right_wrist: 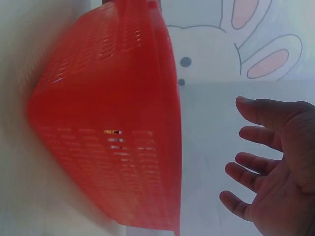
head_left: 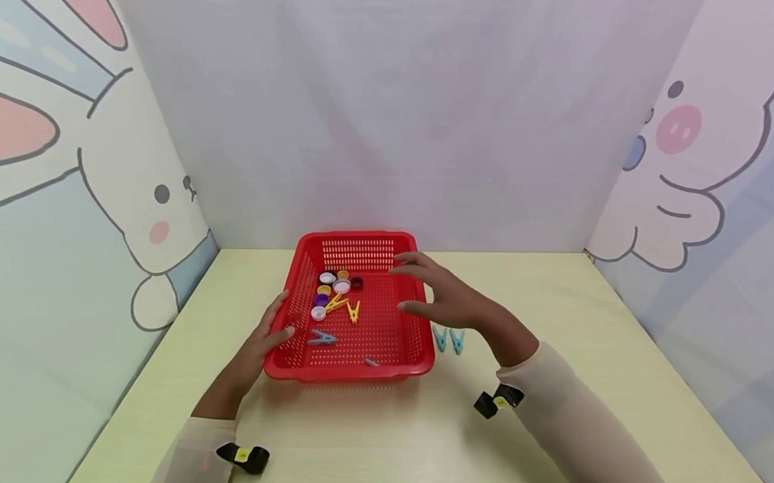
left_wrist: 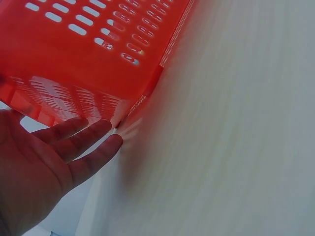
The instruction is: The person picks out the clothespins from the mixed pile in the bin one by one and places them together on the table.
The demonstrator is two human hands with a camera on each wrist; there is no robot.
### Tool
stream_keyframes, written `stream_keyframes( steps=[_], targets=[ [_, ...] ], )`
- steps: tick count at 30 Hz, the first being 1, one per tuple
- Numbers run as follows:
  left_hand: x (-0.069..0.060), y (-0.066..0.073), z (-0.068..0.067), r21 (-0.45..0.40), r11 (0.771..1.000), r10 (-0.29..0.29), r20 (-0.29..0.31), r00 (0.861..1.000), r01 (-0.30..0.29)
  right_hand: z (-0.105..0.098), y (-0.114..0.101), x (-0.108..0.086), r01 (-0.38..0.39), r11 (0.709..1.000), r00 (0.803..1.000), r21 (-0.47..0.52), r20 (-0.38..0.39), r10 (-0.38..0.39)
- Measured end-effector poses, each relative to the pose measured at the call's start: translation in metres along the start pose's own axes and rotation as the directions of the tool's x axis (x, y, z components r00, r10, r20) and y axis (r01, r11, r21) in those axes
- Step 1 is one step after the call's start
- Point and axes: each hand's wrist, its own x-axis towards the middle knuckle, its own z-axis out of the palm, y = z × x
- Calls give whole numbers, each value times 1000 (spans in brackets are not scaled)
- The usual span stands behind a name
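Observation:
A red plastic basket [head_left: 411,320] with slotted walls stands on the table. My left hand [head_left: 262,344] holds its left rim, thumb over the edge and fingers along the outer wall; the left wrist view shows those fingers [left_wrist: 93,157] nearly straight. Over the right rim, my right hand [head_left: 444,293] hovers with spread, relaxed fingers and nothing in them; the right wrist view shows it apart from the basket. Inside lie yellow clothespins [head_left: 354,313], a grey-blue clothespin [head_left: 323,337] and several bottle caps [head_left: 341,287]. A small grey piece [head_left: 371,362] near the front is hard to make out.
Two light blue clothespins [head_left: 456,341] lie on the pale wooden table [head_left: 370,444] just right of the basket. A plain white curtain wall [head_left: 382,126] rises behind the table, with cartoon-printed side walls [head_left: 133,209] left and right.

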Motion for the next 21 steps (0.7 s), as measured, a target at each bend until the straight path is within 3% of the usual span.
stream_keyframes(
  steps=[13, 21],
  targets=[
    [0, -2, 0, 3, 1000, -10, 1, 1000, 10, 4, -47, 39, 55, 997, 976, -57, 215, -42],
    [1, -1, -1, 3, 1000, -2, 11, 1000, 2, 16, -73, 61, 2, 999, 938, -55, 346, 17]
  ],
)
